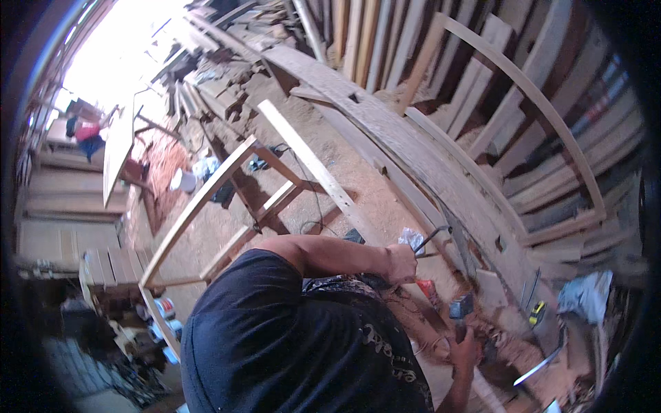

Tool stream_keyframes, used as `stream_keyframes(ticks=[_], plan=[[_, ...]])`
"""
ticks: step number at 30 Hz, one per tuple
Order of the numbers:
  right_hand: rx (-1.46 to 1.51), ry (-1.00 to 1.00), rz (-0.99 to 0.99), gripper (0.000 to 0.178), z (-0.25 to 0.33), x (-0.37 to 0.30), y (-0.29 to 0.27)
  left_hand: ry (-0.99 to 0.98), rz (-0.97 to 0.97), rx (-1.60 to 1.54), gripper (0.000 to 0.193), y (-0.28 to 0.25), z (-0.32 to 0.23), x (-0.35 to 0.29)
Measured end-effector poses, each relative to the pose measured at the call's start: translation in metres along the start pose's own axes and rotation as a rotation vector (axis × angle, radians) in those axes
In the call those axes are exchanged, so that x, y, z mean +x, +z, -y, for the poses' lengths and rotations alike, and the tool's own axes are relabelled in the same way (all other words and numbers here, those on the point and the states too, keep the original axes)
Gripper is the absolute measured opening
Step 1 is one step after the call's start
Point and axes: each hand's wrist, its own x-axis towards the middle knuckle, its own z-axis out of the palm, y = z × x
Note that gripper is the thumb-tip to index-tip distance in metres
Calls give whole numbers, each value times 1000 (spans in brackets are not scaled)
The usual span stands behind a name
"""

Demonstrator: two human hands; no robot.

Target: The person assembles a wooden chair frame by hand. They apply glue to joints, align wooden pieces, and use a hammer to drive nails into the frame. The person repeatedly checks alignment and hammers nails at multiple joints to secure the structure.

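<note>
My left hand [401,264] is closed around a thin dark metal rod [432,238] with a bent-looking end; its exact kind is unclear. Lower right, my right hand [465,352] grips a hammer [460,308], its dark blocky head raised above the fist. A pale wooden board [313,165] slants from the far middle toward my left forearm, which hides its near end. Just beyond my left hand lies a crumpled clear plastic bag [411,238]. Something red [427,292] shows between the two hands, partly covered.
A slatted wooden frame [200,199] stands at left. A long thick plank [413,141] runs along the right, bearing a curved frame [551,113]. A yellow tape measure [537,313] and a plastic sack [585,296] lie at right. Another person [86,131] is far left.
</note>
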Motion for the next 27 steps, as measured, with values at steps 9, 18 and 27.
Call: stream_keyframes(ticks=[9, 18, 27], plan=[[297, -289, 393, 49, 5, 113, 46, -75, -102, -63, 24, 36, -8, 10], [374, -245, 788, 59, 11, 147, 125, -81, -246, -134, 19, 141, -2, 32], [257, -239, 747, 65, -41, 169, 175, -88, -166, -149, 15, 142, -12, 10]])
